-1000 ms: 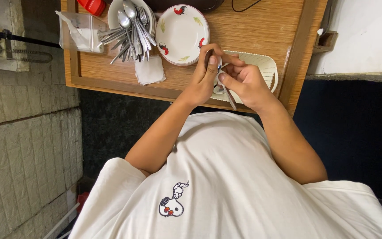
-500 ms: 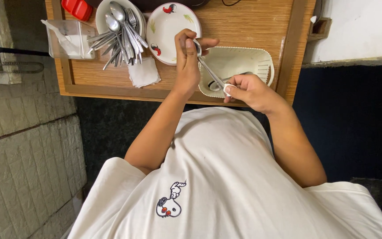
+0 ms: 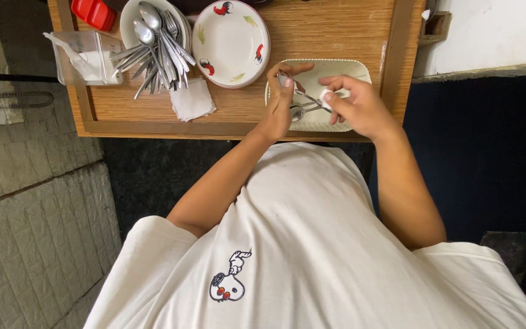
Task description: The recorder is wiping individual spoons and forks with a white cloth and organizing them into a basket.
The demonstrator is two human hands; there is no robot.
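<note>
You look straight down at your own two hands over a wooden tray (image 3: 153,119). Your left hand (image 3: 279,100) and your right hand (image 3: 354,105) meet above a pale rectangular dish (image 3: 360,68) with a beaded rim, which sits on the tray toward its 4 o'clock corner. Between them you hold a few pieces of silver cutlery (image 3: 304,105): thin, shiny metal handles that cross each other, with one rounded spoon bowl showing just below your left thumb. Your left fingers are curled shut around one end of the cutlery; your right fingers pinch the other end together with a small white cloth (image 3: 326,97).

At 9 o'clock from the dish stands a round white bowl (image 3: 229,39) painted with small red roosters and green leaves. Farther toward 9 o'clock, a loose pile of spoons and forks (image 3: 156,42) fans out over a white plate (image 3: 130,15). A folded white napkin (image 3: 192,99) lies just below that pile. A clear plastic box (image 3: 83,58) and a red container (image 3: 93,12) sit at the tray's 10 o'clock corner.
</note>
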